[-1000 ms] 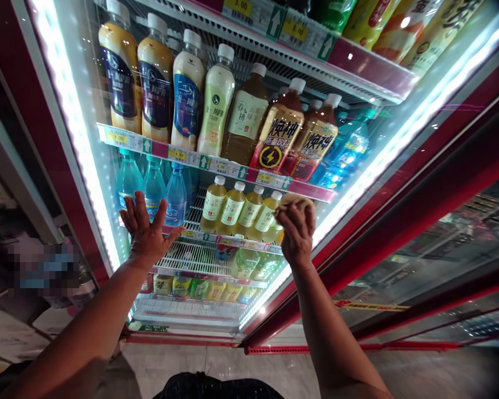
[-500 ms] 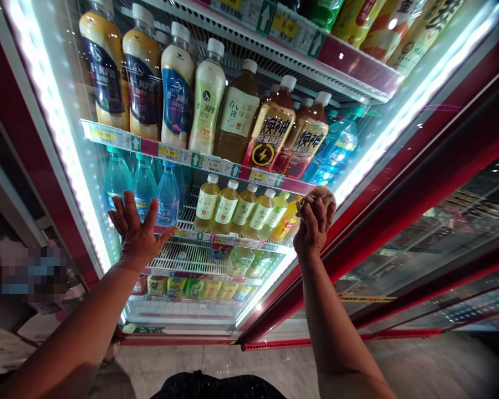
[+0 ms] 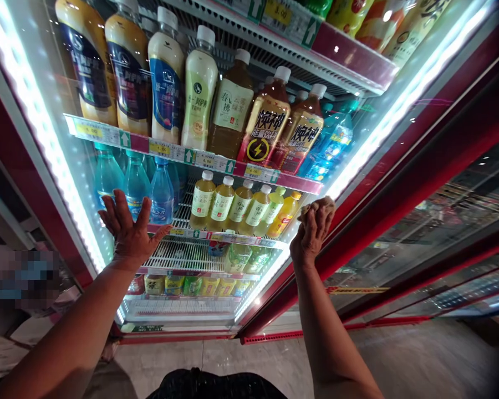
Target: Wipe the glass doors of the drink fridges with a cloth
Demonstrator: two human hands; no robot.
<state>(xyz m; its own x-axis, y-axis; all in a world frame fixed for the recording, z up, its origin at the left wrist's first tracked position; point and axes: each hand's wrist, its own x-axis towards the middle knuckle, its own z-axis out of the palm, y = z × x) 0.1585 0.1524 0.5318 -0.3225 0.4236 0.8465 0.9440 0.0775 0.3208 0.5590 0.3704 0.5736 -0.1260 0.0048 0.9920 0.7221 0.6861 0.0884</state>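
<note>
My left hand [image 3: 130, 230] is raised with its fingers spread in front of the lower left of a lit drinks fridge. It overlaps several blue bottles [image 3: 135, 180]; whether it rests on glass there I cannot tell. Bunched in my right hand [image 3: 310, 238] is a brown cloth [image 3: 321, 208], at the right side of the fridge by the light strip and red frame. Just left of that hand stand an orange-yellow bottle [image 3: 283, 216] and a row of pale tea bottles [image 3: 238, 205] on the same shelf.
Tall bottles [image 3: 202, 88] fill the shelf above. Small packs [image 3: 192, 285] line a lower shelf. A red door frame [image 3: 382, 221] runs down the right, beside another glass door. Pale floor [image 3: 228, 354] lies below. At the left edge is a blurred patch.
The view has shifted slightly, so the shelves sit a little higher and further left. My right hand with the cloth has moved slightly down against the fridge; the left stays spread.
</note>
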